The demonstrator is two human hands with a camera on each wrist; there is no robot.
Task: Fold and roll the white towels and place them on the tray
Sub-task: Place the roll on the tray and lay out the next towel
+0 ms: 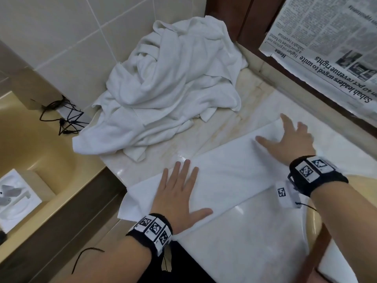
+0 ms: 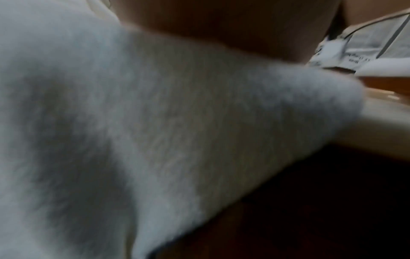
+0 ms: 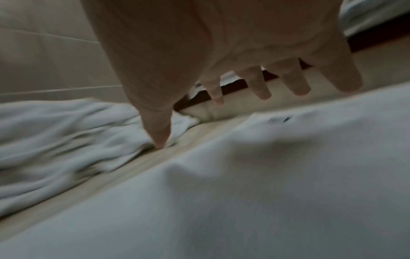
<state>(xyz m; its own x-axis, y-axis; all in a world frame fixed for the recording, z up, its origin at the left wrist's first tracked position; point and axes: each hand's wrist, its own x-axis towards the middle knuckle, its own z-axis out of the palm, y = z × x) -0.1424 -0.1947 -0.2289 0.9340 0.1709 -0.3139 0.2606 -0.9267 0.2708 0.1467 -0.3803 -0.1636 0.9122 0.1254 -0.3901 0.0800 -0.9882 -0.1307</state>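
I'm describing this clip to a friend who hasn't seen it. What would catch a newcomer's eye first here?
Probably the two hands pressed flat on a folded white towel lying along the marble counter: the left hand near its left end, the right hand near its far end. Next, the big crumpled pile of towels heaped in the tiled corner behind. Then the newspaper at upper right.
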